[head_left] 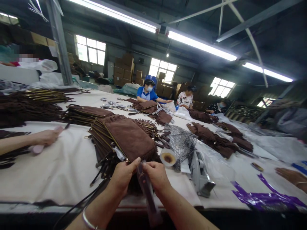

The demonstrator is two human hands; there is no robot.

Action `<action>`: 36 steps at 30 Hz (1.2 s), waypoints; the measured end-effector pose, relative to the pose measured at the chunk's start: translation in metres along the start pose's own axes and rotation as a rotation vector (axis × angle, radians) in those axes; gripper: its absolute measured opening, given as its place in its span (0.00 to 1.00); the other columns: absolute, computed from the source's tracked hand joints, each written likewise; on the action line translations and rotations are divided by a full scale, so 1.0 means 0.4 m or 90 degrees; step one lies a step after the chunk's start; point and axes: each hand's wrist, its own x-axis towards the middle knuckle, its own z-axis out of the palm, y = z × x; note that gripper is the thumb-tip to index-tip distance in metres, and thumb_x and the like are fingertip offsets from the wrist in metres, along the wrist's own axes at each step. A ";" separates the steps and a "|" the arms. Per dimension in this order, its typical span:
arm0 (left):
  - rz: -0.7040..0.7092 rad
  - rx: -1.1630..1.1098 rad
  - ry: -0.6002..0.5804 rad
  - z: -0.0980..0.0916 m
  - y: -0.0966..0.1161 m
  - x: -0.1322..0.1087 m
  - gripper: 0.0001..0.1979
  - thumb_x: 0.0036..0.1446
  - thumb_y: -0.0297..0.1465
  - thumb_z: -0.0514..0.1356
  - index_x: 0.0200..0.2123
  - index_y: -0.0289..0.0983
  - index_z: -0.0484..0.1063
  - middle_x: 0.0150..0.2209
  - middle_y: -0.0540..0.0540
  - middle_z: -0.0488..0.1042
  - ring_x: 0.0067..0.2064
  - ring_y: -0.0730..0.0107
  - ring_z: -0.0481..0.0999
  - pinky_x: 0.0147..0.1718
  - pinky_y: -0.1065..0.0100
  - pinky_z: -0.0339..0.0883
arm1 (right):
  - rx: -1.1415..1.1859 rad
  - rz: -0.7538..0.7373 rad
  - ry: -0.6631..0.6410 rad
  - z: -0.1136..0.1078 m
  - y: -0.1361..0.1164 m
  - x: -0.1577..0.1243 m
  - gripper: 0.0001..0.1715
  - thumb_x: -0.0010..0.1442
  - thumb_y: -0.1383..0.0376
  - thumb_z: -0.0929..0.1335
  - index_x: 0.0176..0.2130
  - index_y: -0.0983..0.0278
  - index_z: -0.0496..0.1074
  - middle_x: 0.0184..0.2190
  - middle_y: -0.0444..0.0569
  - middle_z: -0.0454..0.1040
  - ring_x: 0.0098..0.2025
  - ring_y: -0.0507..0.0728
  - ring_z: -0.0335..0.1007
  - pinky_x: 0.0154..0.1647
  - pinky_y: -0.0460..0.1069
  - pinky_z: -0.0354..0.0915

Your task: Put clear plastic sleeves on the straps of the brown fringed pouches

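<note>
Just in front of me, both my hands pinch the upper end of a brown strap (pixel 147 188) that looks wrapped in see-through plastic. The strap hangs down past the table edge. My left hand (pixel 123 175) has thumb and fingers closed at its top, close to a metal clasp on a bag. My right hand (pixel 157 175) grips it from the other side. Right behind my fingers lies a stack of brown fringed bags (pixel 131 137) with gold zips; its straps and tassels spill over the near left side.
A shallow bowl (pixel 168 157) with brown residue and a tape dispenser (pixel 202 179) stand to the right, near bubble wrap (pixel 181 143) and purple plastic (pixel 266 195). Co-workers' hands reach in at left (pixel 46 137) and right (pixel 291 177). More brown bags (pixel 211 139) lie farther back.
</note>
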 end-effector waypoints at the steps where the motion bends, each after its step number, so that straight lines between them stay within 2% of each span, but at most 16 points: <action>1: -0.020 -0.012 -0.008 -0.001 0.004 -0.003 0.19 0.45 0.40 0.70 0.33 0.30 0.77 0.31 0.40 0.80 0.34 0.60 0.79 0.38 0.63 0.72 | 0.007 -0.003 -0.005 0.006 0.001 0.004 0.24 0.47 0.49 0.73 0.25 0.70 0.76 0.16 0.46 0.70 0.17 0.50 0.61 0.19 0.45 0.59; 4: -0.058 -0.019 -0.016 -0.012 0.016 -0.012 0.18 0.47 0.42 0.69 0.28 0.30 0.75 0.26 0.42 0.78 0.29 0.63 0.77 0.32 0.66 0.71 | 0.039 -0.008 -0.034 0.023 0.004 0.010 0.23 0.47 0.51 0.73 0.24 0.70 0.76 0.17 0.46 0.70 0.18 0.49 0.61 0.21 0.45 0.58; 6: -0.053 -0.018 -0.027 -0.024 0.017 -0.021 0.20 0.50 0.44 0.67 0.27 0.30 0.75 0.26 0.42 0.77 0.29 0.64 0.76 0.32 0.66 0.71 | 0.064 -0.007 -0.055 0.033 0.006 0.012 0.22 0.46 0.52 0.74 0.24 0.70 0.76 0.18 0.47 0.71 0.19 0.49 0.61 0.22 0.45 0.58; 8: -0.044 -0.023 -0.024 -0.036 0.007 -0.034 0.20 0.50 0.45 0.66 0.31 0.31 0.75 0.30 0.41 0.78 0.33 0.62 0.77 0.34 0.66 0.72 | 0.074 -0.002 -0.049 0.040 0.007 0.012 0.21 0.46 0.52 0.74 0.23 0.70 0.76 0.17 0.46 0.71 0.19 0.49 0.61 0.22 0.45 0.57; 11: -0.052 -0.017 0.013 -0.051 -0.029 -0.061 0.24 0.46 0.46 0.69 0.41 0.35 0.74 0.38 0.42 0.78 0.38 0.60 0.77 0.35 0.64 0.73 | 0.061 0.002 -0.019 0.050 0.006 0.014 0.20 0.45 0.53 0.74 0.23 0.69 0.75 0.17 0.45 0.70 0.19 0.50 0.60 0.21 0.45 0.56; 13: -0.073 0.015 -0.003 -0.055 -0.055 -0.081 0.27 0.43 0.47 0.70 0.42 0.36 0.74 0.38 0.41 0.78 0.39 0.57 0.78 0.36 0.62 0.73 | 0.054 -0.001 -0.004 0.058 0.003 0.016 0.18 0.45 0.55 0.74 0.22 0.69 0.75 0.16 0.44 0.69 0.19 0.50 0.59 0.21 0.45 0.55; 15: -0.073 0.053 -0.032 -0.054 -0.069 -0.101 0.26 0.41 0.46 0.71 0.40 0.35 0.75 0.37 0.41 0.79 0.41 0.54 0.78 0.39 0.61 0.72 | 0.061 -0.005 0.005 0.070 0.001 0.021 0.17 0.45 0.56 0.73 0.22 0.68 0.74 0.16 0.43 0.68 0.19 0.50 0.58 0.21 0.45 0.55; 19: -0.015 0.113 -0.053 -0.044 -0.067 -0.131 0.21 0.43 0.44 0.70 0.37 0.37 0.76 0.39 0.42 0.79 0.46 0.52 0.76 0.45 0.62 0.69 | 0.154 0.017 0.030 0.099 -0.001 0.035 0.17 0.45 0.55 0.73 0.22 0.66 0.71 0.15 0.41 0.65 0.19 0.49 0.57 0.20 0.45 0.54; 21: -0.010 0.146 -0.073 -0.043 -0.067 -0.140 0.19 0.46 0.45 0.68 0.35 0.36 0.76 0.35 0.43 0.79 0.42 0.55 0.77 0.41 0.64 0.69 | 0.209 0.028 0.040 0.105 -0.003 0.039 0.18 0.44 0.54 0.74 0.22 0.65 0.69 0.16 0.40 0.65 0.19 0.49 0.57 0.19 0.45 0.54; 23: -0.029 0.165 -0.077 -0.048 -0.075 -0.144 0.19 0.49 0.48 0.65 0.29 0.36 0.74 0.27 0.44 0.78 0.31 0.61 0.76 0.31 0.67 0.68 | 0.234 0.025 0.008 0.100 -0.006 0.035 0.20 0.46 0.52 0.74 0.24 0.65 0.68 0.17 0.41 0.66 0.19 0.49 0.58 0.20 0.45 0.56; 25: -0.063 0.158 -0.072 -0.055 -0.085 -0.145 0.21 0.51 0.50 0.62 0.25 0.37 0.70 0.22 0.45 0.76 0.24 0.66 0.71 0.24 0.69 0.63 | 0.226 0.013 -0.072 0.082 -0.005 0.020 0.23 0.49 0.48 0.72 0.27 0.66 0.70 0.19 0.42 0.68 0.21 0.50 0.61 0.23 0.45 0.59; 28: -0.083 0.122 -0.070 -0.062 -0.087 -0.141 0.22 0.50 0.51 0.63 0.25 0.37 0.68 0.20 0.46 0.74 0.21 0.69 0.70 0.21 0.71 0.60 | 0.166 0.029 -0.206 0.051 0.008 -0.013 0.29 0.53 0.43 0.68 0.31 0.68 0.72 0.22 0.45 0.71 0.23 0.50 0.64 0.26 0.46 0.61; 30: -0.092 0.116 -0.074 -0.059 -0.081 -0.140 0.22 0.48 0.51 0.64 0.26 0.37 0.69 0.20 0.47 0.73 0.21 0.68 0.70 0.20 0.71 0.60 | 0.114 0.068 -0.252 0.040 0.019 -0.032 0.34 0.53 0.40 0.66 0.31 0.69 0.73 0.20 0.45 0.70 0.19 0.50 0.63 0.22 0.45 0.59; 33: -0.109 0.092 -0.102 -0.054 -0.076 -0.150 0.22 0.48 0.50 0.65 0.29 0.36 0.71 0.22 0.47 0.74 0.24 0.67 0.73 0.24 0.69 0.65 | 0.063 0.078 -0.219 0.048 0.015 -0.041 0.32 0.50 0.42 0.69 0.30 0.70 0.74 0.18 0.45 0.70 0.16 0.48 0.60 0.19 0.44 0.56; 36: -0.125 0.065 -0.175 -0.062 -0.088 -0.171 0.20 0.53 0.48 0.62 0.33 0.35 0.73 0.29 0.43 0.77 0.30 0.63 0.76 0.31 0.67 0.69 | 0.055 0.047 -0.136 0.064 -0.010 -0.024 0.27 0.48 0.47 0.72 0.28 0.70 0.76 0.21 0.49 0.74 0.20 0.50 0.64 0.22 0.45 0.60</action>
